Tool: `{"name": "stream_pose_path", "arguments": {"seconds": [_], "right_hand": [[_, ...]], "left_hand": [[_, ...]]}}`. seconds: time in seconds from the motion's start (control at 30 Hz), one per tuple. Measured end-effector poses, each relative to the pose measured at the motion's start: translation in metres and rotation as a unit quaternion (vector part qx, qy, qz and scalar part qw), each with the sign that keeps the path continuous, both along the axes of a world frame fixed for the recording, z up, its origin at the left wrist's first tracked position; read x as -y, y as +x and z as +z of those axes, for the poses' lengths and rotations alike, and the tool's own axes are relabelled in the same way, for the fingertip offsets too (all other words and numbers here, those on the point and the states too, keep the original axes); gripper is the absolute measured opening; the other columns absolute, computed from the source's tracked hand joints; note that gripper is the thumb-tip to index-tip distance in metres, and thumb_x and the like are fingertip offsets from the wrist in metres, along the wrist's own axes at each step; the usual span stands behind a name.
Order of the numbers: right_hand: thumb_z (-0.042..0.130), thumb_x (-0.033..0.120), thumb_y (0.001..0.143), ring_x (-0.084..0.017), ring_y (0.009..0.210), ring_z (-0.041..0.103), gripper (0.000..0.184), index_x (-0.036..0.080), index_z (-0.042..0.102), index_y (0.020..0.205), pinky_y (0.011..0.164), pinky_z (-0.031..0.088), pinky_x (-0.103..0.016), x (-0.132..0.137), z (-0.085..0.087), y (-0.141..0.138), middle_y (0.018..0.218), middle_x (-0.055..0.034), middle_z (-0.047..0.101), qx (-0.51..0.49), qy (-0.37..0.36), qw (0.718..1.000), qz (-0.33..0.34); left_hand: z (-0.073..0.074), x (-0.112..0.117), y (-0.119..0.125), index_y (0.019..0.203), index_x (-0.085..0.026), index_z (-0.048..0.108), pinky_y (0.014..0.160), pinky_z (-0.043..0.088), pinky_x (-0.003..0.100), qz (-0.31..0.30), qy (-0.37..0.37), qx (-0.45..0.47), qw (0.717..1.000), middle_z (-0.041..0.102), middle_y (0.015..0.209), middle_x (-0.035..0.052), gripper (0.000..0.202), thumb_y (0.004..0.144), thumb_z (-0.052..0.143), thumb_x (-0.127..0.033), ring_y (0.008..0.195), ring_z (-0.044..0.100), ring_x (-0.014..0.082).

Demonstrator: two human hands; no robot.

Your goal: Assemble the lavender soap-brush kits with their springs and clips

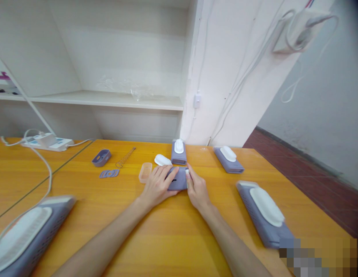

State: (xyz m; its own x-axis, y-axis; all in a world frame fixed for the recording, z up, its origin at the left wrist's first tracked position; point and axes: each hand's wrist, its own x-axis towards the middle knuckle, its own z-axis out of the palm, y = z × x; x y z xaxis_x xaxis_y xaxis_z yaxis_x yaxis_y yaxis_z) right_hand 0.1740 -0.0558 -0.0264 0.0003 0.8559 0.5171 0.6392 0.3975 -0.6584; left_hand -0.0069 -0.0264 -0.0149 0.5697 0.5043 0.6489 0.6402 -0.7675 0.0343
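Note:
My left hand (159,181) wraps round a grey-purple plastic box (180,181) with a small dark slot, holding it on the table. At the box's right end, the fingers of my right hand (198,188) close on a small white piece (187,174); whether it is fixed to the box I cannot tell. Just behind my left hand lies a white oval part (162,159). A translucent peach tray (145,172) sits left of that hand. Further left are a grey oval cup (101,157), a coiled metal spring (126,157) and a flat grey plate with holes (109,174).
Several grey-purple boxes topped with white oval parts stand around: one box (179,157) behind my hands, others (228,161) (262,211) on the right, a large one (37,234) at front left. A power strip (47,141) trails a white cable. A shelf (109,97) hangs behind.

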Motion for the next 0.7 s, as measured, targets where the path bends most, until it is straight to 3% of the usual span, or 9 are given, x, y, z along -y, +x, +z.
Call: {"name": "stream_pose_path", "arguments": {"seconds": [0.13,0.23,0.27,0.37,0.57,0.63,0.7], "right_hand": [[0.039,0.033,0.092,-0.023,0.114,0.054,0.048,0.020,0.038,0.138,0.094,0.044,-0.036,0.003,0.001,-0.005,0.131,-0.0096,0.053,-0.042,0.013,0.999,0.007],[0.043,0.036,0.090,-0.022,0.099,0.062,0.051,0.017,0.039,0.137,0.083,0.049,-0.034,-0.004,-0.001,0.002,0.120,-0.0107,0.061,-0.125,-0.014,0.992,-0.011],[0.042,0.035,0.090,-0.022,0.094,0.063,0.051,0.015,0.039,0.136,0.080,0.050,-0.034,-0.008,-0.002,0.008,0.113,-0.0112,0.064,-0.154,-0.019,0.987,-0.042],[0.043,0.032,0.087,-0.022,0.087,0.063,0.047,0.011,0.047,0.129,0.079,0.048,-0.037,-0.018,-0.006,0.029,0.099,-0.0130,0.067,-0.184,0.023,0.955,-0.233],[0.041,0.031,0.087,-0.020,0.086,0.061,0.038,0.016,0.053,0.120,0.079,0.045,-0.035,-0.021,-0.010,0.037,0.095,-0.0097,0.066,-0.145,0.045,0.971,-0.187],[0.042,0.031,0.087,-0.020,0.085,0.061,0.038,0.015,0.054,0.119,0.077,0.046,-0.034,-0.021,-0.010,0.035,0.094,-0.0099,0.066,-0.153,0.038,0.969,-0.190],[0.042,0.031,0.087,-0.020,0.085,0.061,0.038,0.015,0.053,0.119,0.076,0.046,-0.034,-0.020,-0.011,0.034,0.094,-0.0103,0.066,-0.162,0.030,0.967,-0.197]], "left_hand": [[0.000,-0.001,0.001,0.136,-0.018,0.036,0.093,0.040,0.043,-0.009,-0.005,0.031,0.999,0.054,0.121,0.0152,0.070,0.076,0.061,-0.042,0.110,0.051,0.0294],[0.002,0.000,-0.004,0.137,-0.019,0.034,0.095,0.039,0.042,-0.022,0.010,0.061,0.998,0.054,0.122,0.0147,0.071,0.076,0.062,-0.044,0.112,0.051,0.0284],[0.004,0.000,-0.006,0.137,-0.019,0.034,0.095,0.039,0.041,-0.020,0.017,0.075,0.997,0.054,0.122,0.0145,0.072,0.075,0.062,-0.044,0.112,0.051,0.0283],[0.013,0.003,-0.010,0.136,-0.020,0.035,0.095,0.038,0.042,0.011,0.008,0.103,0.995,0.053,0.124,0.0141,0.073,0.074,0.063,-0.047,0.112,0.051,0.0286],[0.023,0.011,0.001,0.126,-0.023,0.046,0.085,0.045,0.041,0.008,-0.138,-0.007,0.990,0.059,0.114,0.0111,0.076,0.063,0.068,-0.059,0.100,0.057,0.0288],[0.025,0.012,0.004,0.116,-0.024,0.054,0.082,0.046,0.039,-0.001,-0.157,-0.019,0.987,0.062,0.105,0.0088,0.066,0.063,0.067,-0.060,0.095,0.058,0.0269],[0.031,0.009,0.003,0.105,-0.023,0.060,0.083,0.045,0.037,0.019,-0.139,-0.009,0.990,0.062,0.101,0.0082,0.048,0.071,0.061,-0.058,0.096,0.057,0.0253]]}}
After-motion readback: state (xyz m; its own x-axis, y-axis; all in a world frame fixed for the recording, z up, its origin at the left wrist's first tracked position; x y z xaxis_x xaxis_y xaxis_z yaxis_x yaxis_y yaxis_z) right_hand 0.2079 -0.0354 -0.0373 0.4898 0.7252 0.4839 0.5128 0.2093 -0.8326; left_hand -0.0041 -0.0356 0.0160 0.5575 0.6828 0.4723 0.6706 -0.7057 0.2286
